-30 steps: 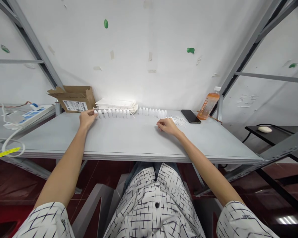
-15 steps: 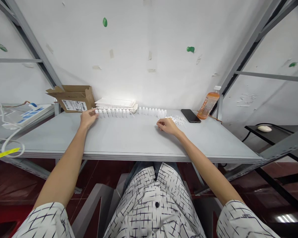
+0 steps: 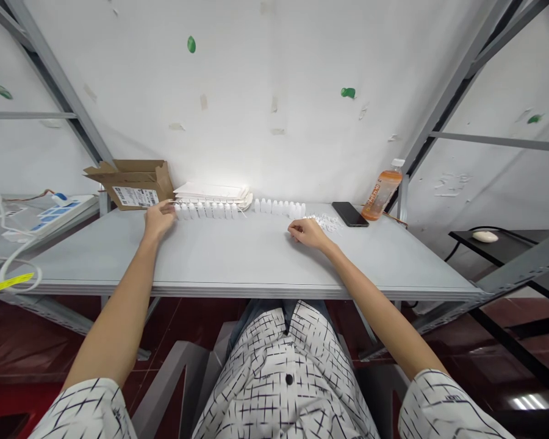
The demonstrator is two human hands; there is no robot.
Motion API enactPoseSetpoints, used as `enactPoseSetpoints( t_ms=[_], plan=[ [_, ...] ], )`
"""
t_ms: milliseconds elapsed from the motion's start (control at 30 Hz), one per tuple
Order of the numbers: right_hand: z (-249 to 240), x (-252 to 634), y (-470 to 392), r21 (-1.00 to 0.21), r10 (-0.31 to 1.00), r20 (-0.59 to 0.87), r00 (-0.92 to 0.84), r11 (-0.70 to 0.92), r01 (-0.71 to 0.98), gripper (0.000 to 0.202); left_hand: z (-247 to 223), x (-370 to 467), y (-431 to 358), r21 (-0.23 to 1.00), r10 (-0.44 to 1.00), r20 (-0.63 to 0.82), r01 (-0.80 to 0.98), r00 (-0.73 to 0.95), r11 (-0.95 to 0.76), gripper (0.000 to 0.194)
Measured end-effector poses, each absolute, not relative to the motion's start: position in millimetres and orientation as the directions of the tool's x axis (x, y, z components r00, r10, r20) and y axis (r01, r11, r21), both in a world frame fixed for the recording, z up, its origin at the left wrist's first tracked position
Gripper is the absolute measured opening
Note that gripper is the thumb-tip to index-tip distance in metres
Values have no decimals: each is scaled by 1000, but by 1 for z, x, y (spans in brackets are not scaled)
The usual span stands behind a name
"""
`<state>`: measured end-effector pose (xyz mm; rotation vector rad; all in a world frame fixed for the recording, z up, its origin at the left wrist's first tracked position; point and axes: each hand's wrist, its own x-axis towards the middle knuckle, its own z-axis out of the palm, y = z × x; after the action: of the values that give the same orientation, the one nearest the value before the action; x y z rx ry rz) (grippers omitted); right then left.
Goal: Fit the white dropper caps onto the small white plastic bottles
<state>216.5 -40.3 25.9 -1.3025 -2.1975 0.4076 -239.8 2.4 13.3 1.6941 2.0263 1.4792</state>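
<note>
Left hand point(image 3: 159, 221) at left end of white plastic bottles point(image 3: 207, 211), fingertips occluded, can't tell grip. Right hand point(image 3: 307, 233) curled, contents unseen; white bits point(image 3: 329, 222) beside it unresolvable.

Unreadable print on box label point(image 3: 136, 196), orange bottle point(image 3: 381, 196), patterned shirt point(image 3: 274, 390)

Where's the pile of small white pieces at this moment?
In the head view, the pile lies on the table, right of centre, between the right hand and the black phone.
</note>
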Motion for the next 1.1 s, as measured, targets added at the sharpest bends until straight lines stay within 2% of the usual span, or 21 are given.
enactPoseSetpoints(
  t_ms=[67, 200, 300, 400, 467, 533, 733, 900, 1100],
  plan=[
    [26, 216, -40, -497, 875, 300, -380, 484, 720, 21, 22, -233, -6, 679, 729, 533, 731, -430, -66, 44],
    [25, 215, -40, -458, 881, 315, -353, 467, 756, 20, 39, -213, -18, 557, 470, 737, 830, -486, -15, 33],
    [25, 214, -37, -440, 898, 333, -287, 417, 796, 17, 46, -193, -21, 469, 366, 833, 881, -415, -68, 21],
    [29, 215, -28, -416, 906, 381, -184, 346, 841, 18, 49, -166, -19, 367, 329, 896, 915, -298, -169, 17],
    [33, 216, -18, -376, 887, 448, -116, 305, 875, 23, 49, -144, -17, 294, 344, 918, 919, -196, -261, 15],
    [37, 217, -6, -337, 865, 498, -68, 265, 903, 28, 49, -118, -16, 272, 361, 922, 900, -142, -341, 15],
    [37, 213, 18, -317, 895, 445, -6, 164, 934, 35, 49, -38, -9, 265, 467, 884, 806, 17, -530, 19],
    [30, 213, 20, -306, 908, 419, -8, 150, 940, 36, 40, -1, -3, 267, 568, 814, 789, 124, -554, 22],
    [25, 213, 21, -283, 906, 422, -37, 170, 944, 36, 21, -8, -3, 217, 648, 731, 827, 215, -519, 23]
  ],
)
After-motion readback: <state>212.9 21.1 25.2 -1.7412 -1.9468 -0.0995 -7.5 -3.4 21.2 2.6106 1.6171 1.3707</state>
